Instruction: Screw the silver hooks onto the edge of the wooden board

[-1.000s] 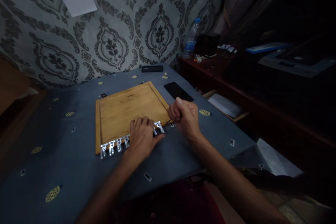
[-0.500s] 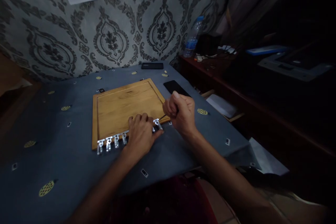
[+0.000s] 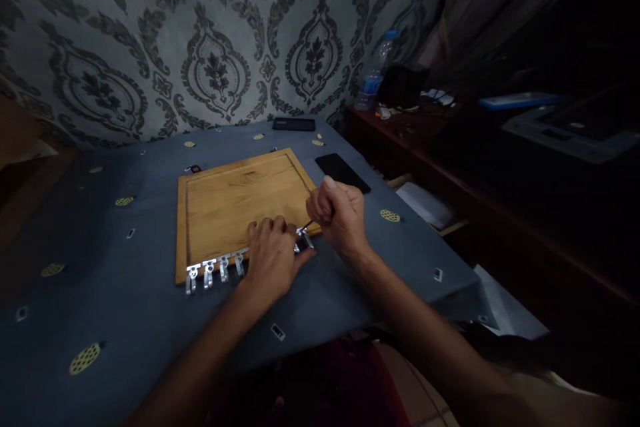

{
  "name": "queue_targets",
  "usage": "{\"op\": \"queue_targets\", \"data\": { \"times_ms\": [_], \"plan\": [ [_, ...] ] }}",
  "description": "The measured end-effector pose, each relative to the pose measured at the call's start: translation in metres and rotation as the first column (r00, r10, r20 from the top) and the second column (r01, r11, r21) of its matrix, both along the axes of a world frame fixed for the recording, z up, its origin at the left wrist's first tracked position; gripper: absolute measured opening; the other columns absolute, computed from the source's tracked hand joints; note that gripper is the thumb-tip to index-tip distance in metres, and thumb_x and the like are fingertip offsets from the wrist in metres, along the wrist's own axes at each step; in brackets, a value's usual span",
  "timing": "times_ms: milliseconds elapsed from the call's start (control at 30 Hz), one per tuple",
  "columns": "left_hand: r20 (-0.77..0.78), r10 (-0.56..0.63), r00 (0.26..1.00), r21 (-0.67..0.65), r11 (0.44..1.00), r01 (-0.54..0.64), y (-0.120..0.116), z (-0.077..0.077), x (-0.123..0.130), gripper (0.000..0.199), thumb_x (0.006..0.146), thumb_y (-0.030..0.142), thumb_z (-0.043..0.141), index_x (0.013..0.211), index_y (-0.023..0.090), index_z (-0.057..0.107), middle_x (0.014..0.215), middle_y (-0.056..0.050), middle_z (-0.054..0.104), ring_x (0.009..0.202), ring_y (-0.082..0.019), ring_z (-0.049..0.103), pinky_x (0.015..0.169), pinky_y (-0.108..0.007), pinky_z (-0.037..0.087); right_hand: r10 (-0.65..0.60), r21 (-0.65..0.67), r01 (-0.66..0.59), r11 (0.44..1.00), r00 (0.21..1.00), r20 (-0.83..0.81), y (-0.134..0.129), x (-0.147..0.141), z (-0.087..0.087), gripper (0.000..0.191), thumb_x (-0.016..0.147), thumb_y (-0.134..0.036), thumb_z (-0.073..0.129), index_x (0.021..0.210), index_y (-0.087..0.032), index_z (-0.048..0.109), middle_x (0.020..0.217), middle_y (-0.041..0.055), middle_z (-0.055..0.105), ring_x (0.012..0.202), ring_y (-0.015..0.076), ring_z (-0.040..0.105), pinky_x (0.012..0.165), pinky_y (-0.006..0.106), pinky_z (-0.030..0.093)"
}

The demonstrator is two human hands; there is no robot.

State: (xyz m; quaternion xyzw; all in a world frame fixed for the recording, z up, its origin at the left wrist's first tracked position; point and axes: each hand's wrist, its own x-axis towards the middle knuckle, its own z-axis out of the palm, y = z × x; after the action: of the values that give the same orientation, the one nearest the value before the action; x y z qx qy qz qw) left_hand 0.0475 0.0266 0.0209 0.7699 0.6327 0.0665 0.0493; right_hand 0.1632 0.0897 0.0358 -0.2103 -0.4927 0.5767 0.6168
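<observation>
A wooden board (image 3: 240, 197) with a raised rim lies flat on the table. Along its near edge runs a silver metal hook rail (image 3: 224, 267) with several hooks. My left hand (image 3: 273, 257) presses over the rail, fingers on the board and thumb at the near edge, covering the rail's middle. Above the board's near right corner, my right hand (image 3: 343, 213) is a closed fist around a screwdriver (image 3: 309, 224). Only its thin shaft shows, pointing down-left to the rail's right end; the handle is hidden in the fist. Whether the tip sits in a screw is too small to tell.
A black phone (image 3: 343, 172) lies right of the board, and a dark flat case (image 3: 294, 124) near the wall. Blue patterned cloth (image 3: 165, 347) covers the table. A water bottle (image 3: 371, 80) stands on the reddish side desk (image 3: 415, 147), above an open drawer holding papers (image 3: 425, 205).
My right hand has shifted slightly left, bringing the screwdriver's tip down to the rail's right end. My left hand stays on the rail. The view has tilted a little.
</observation>
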Motion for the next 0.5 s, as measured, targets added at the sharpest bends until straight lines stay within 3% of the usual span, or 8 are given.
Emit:
{"op": "queue_targets", "data": {
  "times_ms": [233, 500],
  "plan": [
    [-0.004, 0.016, 1.0, -0.02, 1.0, -0.016, 0.0, 0.004, 0.002, 0.039, 0.092, 0.051, 0.063, 0.111, 0.017, 0.068, 0.112, -0.011, 0.065, 0.111, -0.034, 0.056, 0.098, -0.052, 0.038, -0.003, 0.03, 0.003, 1.0, 1.0, 0.018, 0.0, -0.007, -0.001, 0.06, 0.088, -0.051, 0.067, 0.047, -0.02, 0.038, 0.042, -0.0078, 0.03, 0.038, 0.0046, 0.024, 0.041, 0.024, 0.018],
    [0.005, 0.01, 1.0, -0.04, 0.999, -0.01, 0.001, 0.003, 0.002, 0.036, 0.093, 0.051, 0.062, 0.106, 0.017, 0.069, 0.112, -0.012, 0.065, 0.111, -0.034, 0.056, 0.097, -0.052, 0.038, -0.197, 0.055, 0.194, 0.98, 0.978, 0.066, -0.001, -0.019, -0.006, 0.059, 0.091, -0.055, 0.062, 0.051, -0.021, 0.036, 0.046, -0.0079, 0.028, 0.042, 0.006, 0.024, 0.042, 0.025, 0.02]
  ]
}}
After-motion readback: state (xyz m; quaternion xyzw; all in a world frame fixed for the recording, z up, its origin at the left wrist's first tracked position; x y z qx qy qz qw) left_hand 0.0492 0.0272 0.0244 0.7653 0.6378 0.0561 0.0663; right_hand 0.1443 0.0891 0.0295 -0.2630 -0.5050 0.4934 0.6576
